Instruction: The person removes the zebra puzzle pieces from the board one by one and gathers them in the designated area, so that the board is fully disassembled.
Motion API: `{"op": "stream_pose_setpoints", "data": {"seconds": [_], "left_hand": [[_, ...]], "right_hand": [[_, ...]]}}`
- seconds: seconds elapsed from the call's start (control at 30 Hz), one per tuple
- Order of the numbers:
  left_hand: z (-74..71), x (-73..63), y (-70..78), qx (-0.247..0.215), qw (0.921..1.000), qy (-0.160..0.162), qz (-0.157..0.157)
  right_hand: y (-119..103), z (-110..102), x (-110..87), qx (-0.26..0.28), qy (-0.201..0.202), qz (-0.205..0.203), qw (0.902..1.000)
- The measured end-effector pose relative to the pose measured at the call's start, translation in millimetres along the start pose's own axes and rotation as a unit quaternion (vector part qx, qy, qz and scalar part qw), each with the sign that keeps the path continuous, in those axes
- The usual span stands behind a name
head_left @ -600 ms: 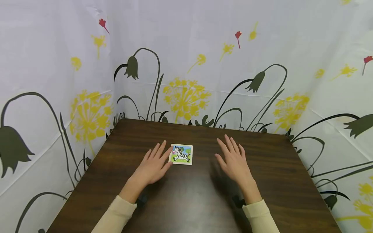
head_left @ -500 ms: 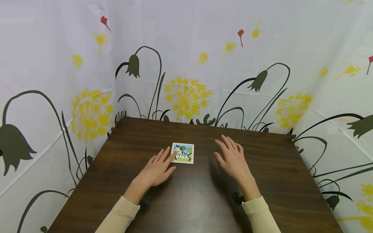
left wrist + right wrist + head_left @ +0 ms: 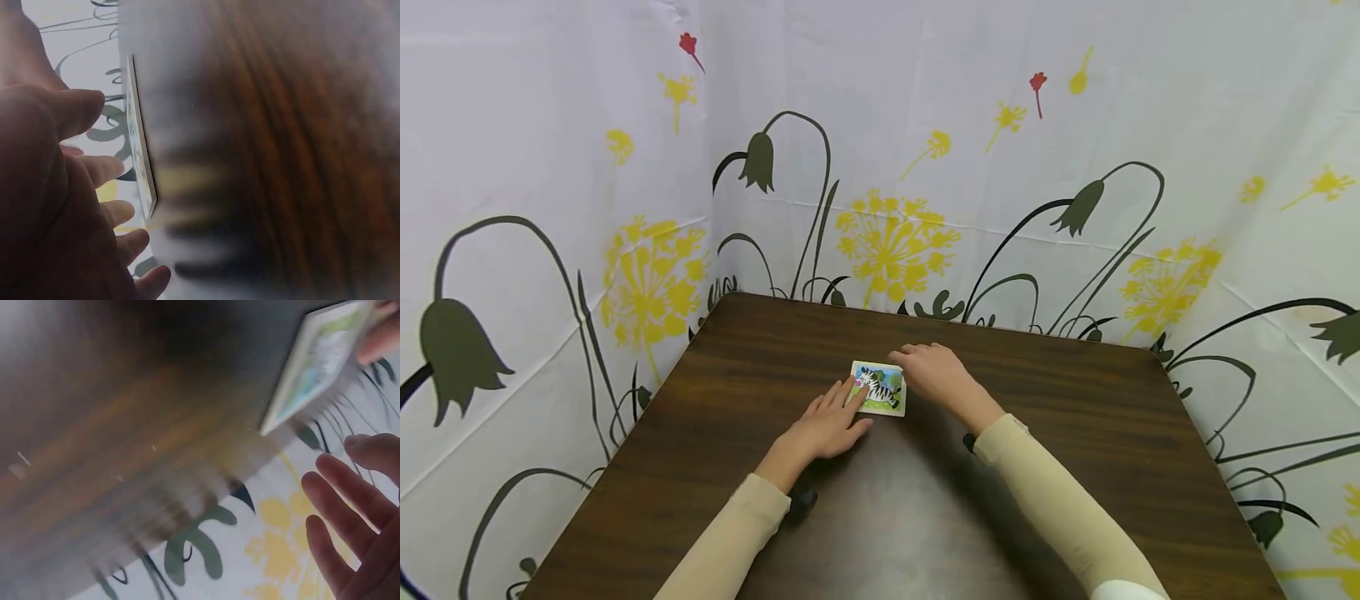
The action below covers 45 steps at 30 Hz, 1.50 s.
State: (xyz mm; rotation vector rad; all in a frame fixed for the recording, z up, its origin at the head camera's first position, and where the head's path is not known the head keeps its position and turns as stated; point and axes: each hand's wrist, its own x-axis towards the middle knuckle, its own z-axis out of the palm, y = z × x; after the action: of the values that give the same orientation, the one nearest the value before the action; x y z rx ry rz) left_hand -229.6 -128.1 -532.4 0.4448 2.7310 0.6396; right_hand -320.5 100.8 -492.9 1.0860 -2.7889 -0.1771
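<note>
A small square picture board (image 3: 883, 390) with a zebra on it lies flat on the table, its pale rim around the picture. My left hand (image 3: 826, 427) reaches in from the lower left with straight fingers, the index finger overlapping the board's left side in the head view. Over the board's upper right corner is my right hand (image 3: 934, 373), back upward and fingers pointing left. In the right wrist view, the fingers of the right hand (image 3: 381, 562) are loosely bent with nothing between them, apart from the board (image 3: 319, 362). Seen edge-on in the left wrist view, the board (image 3: 142, 150) is thin.
The dark wood table (image 3: 1075, 467) fills the lower view and ends at a far edge. Behind it and at both sides hangs a white curtain (image 3: 985, 50) printed with flowers. A dark strap piece (image 3: 802, 502) shows under the left wrist.
My right hand has swung left from the table's right half to the board's upper right corner. The left hand has shifted slightly right in the view. The head view has turned a little.
</note>
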Motion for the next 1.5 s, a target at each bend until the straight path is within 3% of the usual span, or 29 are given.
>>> {"op": "stream_pose_setpoints", "data": {"seconds": [0.13, 0.33, 0.6, 1.03, 1.33, 1.5], "left_hand": [[-3.9, 2.2, 0.8, 0.011, 0.9997, -0.02, -0.008], [-4.7, 3.6, 2.0, 0.032, 0.9992, -0.023, -0.002], [1.3, 6.7, -4.7, 0.044, 0.9985, -0.031, 0.002], [1.7, 2.4, 4.3, 0.11, 0.9928, -0.039, -0.027], [-3.2, -8.2, 11.9, 0.105, 0.9938, -0.027, -0.024], [-2.6, -4.4, 11.5, 0.109, 0.9935, -0.021, -0.022]], "right_hand": [[-4, 11, 29.7, -0.043, -0.043, -0.044, 0.9972], [-10, 15, 56.4, -0.113, -0.079, -0.103, 0.9851], [-16, 2, 74.2, -0.143, -0.126, -0.124, 0.9738], [-24, 1, 80.0, -0.164, -0.126, -0.156, 0.9658], [-20, 6, 81.8, -0.163, -0.109, -0.181, 0.9638], [-15, 7, 86.8, -0.186, -0.106, -0.197, 0.9568]]}}
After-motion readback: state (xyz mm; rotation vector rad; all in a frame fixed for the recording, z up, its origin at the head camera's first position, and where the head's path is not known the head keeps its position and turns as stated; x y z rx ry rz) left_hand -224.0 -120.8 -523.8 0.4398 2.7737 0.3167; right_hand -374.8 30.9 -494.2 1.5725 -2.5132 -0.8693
